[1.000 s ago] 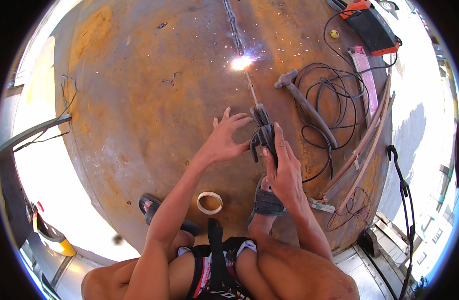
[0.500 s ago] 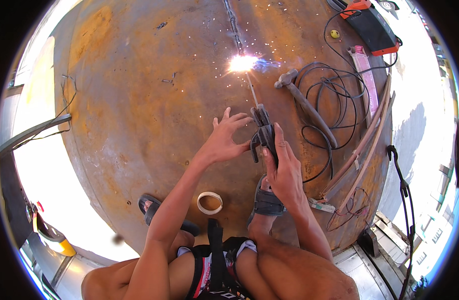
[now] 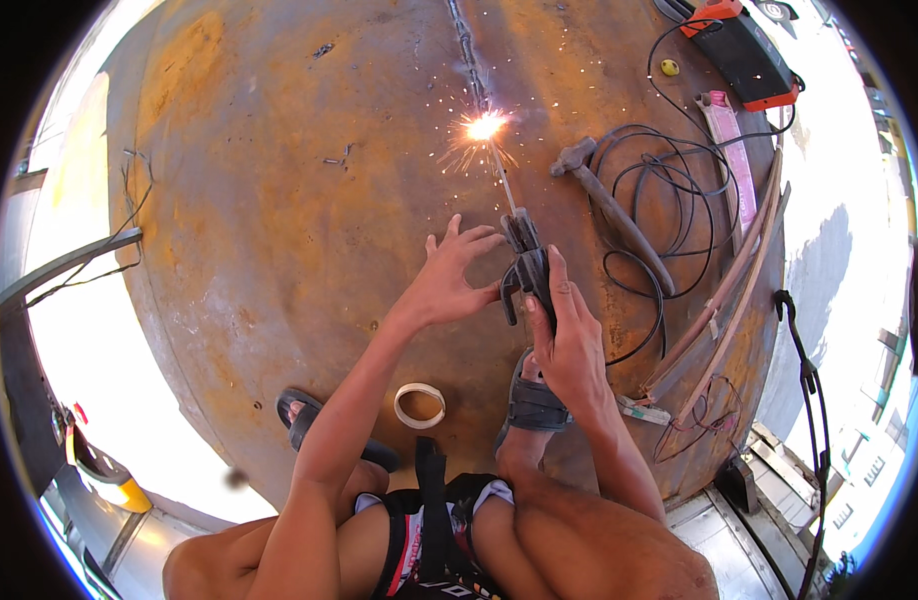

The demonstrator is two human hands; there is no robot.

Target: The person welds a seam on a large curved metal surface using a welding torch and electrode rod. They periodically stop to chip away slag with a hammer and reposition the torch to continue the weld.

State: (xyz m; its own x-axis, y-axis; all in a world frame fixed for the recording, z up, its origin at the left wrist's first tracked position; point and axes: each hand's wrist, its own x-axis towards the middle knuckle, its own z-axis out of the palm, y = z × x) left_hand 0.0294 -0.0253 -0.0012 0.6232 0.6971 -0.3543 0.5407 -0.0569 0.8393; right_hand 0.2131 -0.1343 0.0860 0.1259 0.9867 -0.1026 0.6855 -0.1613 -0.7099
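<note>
My right hand [image 3: 572,340] is wrapped round a dark electrode holder [image 3: 527,268]. A thin welding rod [image 3: 506,183] runs out of its jaws, away from me. At the rod's far tip burns a bright orange-white arc [image 3: 486,126] that throws sparks. It sits at the near end of a rough weld seam [image 3: 468,52] on a rusty, curved steel plate [image 3: 249,220]. My left hand [image 3: 453,272] hovers just left of the holder, fingers spread. Its thumb is at the holder's lever; whether they touch, I cannot tell.
Right of the holder lie a hammer [image 3: 624,228] and a loosely coiled black cable [image 3: 634,172]. A black and orange welding machine [image 3: 747,62], a pink packet [image 3: 731,160] and metal strips [image 3: 717,308] lie along the right. Between my sandalled feet rests a pale ring [image 3: 419,387].
The arc's glow has shrunk and turned from white-violet to orange, with sparks fanning out round it. Both hands and the holder look unmoved.
</note>
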